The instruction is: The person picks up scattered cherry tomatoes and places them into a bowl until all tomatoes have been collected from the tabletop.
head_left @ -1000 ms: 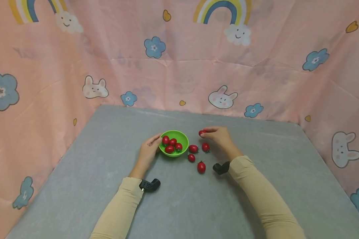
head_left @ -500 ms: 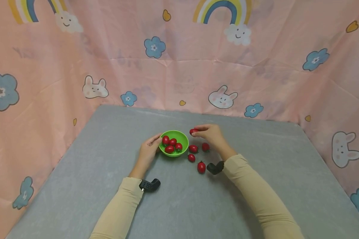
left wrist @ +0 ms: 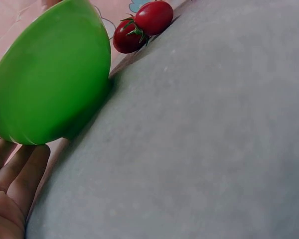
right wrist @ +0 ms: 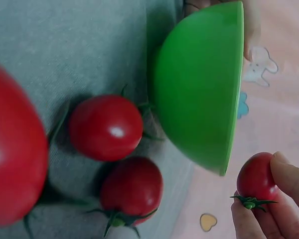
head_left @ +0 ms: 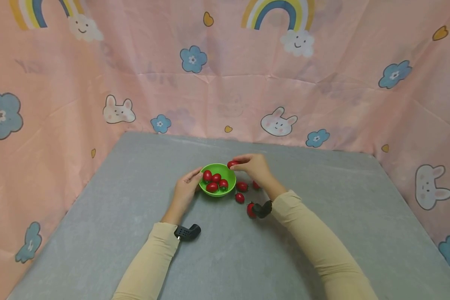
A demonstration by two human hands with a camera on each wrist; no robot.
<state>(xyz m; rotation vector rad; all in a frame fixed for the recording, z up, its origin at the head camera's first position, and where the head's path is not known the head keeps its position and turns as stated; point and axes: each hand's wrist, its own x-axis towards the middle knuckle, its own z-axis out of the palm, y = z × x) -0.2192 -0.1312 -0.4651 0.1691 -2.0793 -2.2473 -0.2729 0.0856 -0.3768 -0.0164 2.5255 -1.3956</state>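
Note:
My left hand holds the left side of a green bowl, thumb at the rim. In the left wrist view its fingers press the bowl's outer wall. Several red cherry tomatoes lie inside the bowl. With thumb and fingers, my right hand pinches another cherry tomato at the bowl's far right rim; its green stem end shows in the right wrist view. Right of the bowl, loose tomatoes rest on the table, among them one by the bowl and a smaller tomato.
A tomato nearer the front is partly covered by the black right wrist camera. The right forearm partly hides another tomato. A grey cloth covers the table. Behind it hangs a pink printed curtain.
My right hand has moved left with its tomato, from beyond the loose tomatoes to the bowl's rim. The left hand and the bowl have stayed in place.

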